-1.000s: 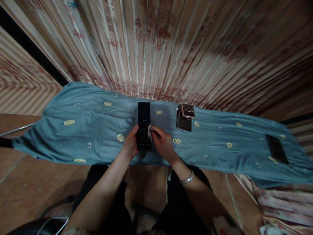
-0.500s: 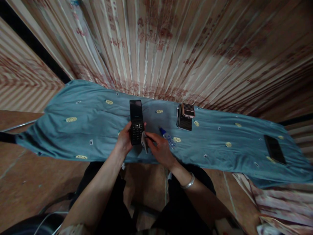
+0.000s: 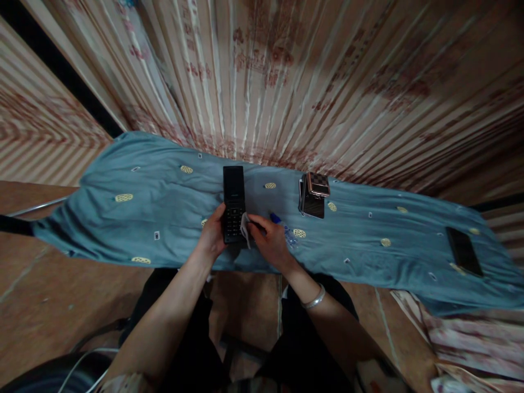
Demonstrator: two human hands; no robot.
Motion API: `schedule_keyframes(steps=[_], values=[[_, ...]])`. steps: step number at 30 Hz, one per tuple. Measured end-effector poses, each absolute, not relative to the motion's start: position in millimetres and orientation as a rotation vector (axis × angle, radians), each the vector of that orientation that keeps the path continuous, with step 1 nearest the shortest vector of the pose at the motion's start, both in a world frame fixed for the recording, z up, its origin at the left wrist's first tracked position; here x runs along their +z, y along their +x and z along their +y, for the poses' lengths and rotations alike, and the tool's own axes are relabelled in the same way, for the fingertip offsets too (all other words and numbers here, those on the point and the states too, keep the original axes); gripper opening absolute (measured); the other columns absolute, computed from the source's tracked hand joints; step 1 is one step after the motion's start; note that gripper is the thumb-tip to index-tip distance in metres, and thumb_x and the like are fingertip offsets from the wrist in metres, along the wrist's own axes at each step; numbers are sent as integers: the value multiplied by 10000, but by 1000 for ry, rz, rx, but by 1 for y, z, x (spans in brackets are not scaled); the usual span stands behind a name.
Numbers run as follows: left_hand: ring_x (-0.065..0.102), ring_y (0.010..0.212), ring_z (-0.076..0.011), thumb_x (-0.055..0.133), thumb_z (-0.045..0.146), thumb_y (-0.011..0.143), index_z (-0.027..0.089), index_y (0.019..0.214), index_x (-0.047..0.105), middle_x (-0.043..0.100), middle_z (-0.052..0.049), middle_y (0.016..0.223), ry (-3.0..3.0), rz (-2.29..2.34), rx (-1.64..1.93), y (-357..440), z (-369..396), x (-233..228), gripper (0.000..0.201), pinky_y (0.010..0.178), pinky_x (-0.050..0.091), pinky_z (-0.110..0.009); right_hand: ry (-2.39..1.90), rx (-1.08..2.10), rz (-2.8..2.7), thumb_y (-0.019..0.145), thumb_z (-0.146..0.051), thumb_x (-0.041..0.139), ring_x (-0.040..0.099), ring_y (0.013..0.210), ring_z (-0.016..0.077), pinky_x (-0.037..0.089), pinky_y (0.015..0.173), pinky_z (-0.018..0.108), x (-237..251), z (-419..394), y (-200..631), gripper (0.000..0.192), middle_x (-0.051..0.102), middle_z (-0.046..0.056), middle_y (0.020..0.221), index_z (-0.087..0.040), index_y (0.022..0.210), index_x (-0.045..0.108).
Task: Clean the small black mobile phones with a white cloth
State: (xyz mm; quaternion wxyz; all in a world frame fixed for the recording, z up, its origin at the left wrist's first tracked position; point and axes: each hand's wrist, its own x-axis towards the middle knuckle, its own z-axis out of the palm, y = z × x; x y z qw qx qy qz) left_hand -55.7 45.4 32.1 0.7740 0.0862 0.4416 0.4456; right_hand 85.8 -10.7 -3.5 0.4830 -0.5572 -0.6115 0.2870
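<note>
An unfolded black flip phone [image 3: 233, 188] is held over the cloth, its dark screen half away from me and its keypad half nearer. My left hand [image 3: 212, 236] grips the phone by its lower left side, thumb along the edge. Pinched in the fingers of my right hand [image 3: 270, 240] is a small pale grey cloth [image 3: 245, 226], which lies against the right side of the keypad. Just beyond the right hand, a clear bottle with a blue cap [image 3: 289, 236] rests on its side, partly covered by that hand.
Blue-green fabric with yellow pineapple prints [image 3: 164, 202] covers the long narrow table. Right of the bottle stands a stack of dark flat devices with a checkered, gold-edged one [image 3: 318, 184] on top. A black smartphone [image 3: 464, 251] lies at the far right. A pleated curtain [image 3: 254, 82] hangs behind.
The flip phone has shifted slightly right and is turned a little. The right hand has moved the cloth a little up, and it is now on the keypad's right side.
</note>
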Motion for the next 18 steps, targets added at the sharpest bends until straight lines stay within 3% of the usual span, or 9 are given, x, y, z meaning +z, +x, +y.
schedule_keyframes(steps=[11,18], values=[[770,901,-244,521,220,985,113,1135,723,795,-96,909,250,902,980,-45,36,27,274,856,627,-362,-1255,1142,-972,840,-410,678,748,788,184,625,725,297,-8,2,90,236,801,-27,846,-257,960,811],[769,857,-223,500,202,986,134,1102,741,780,-60,828,269,969,996,-45,38,33,276,833,625,-341,-1164,1342,-807,763,-586,739,762,900,228,629,755,324,-3,0,82,363,794,0,803,-234,844,778]])
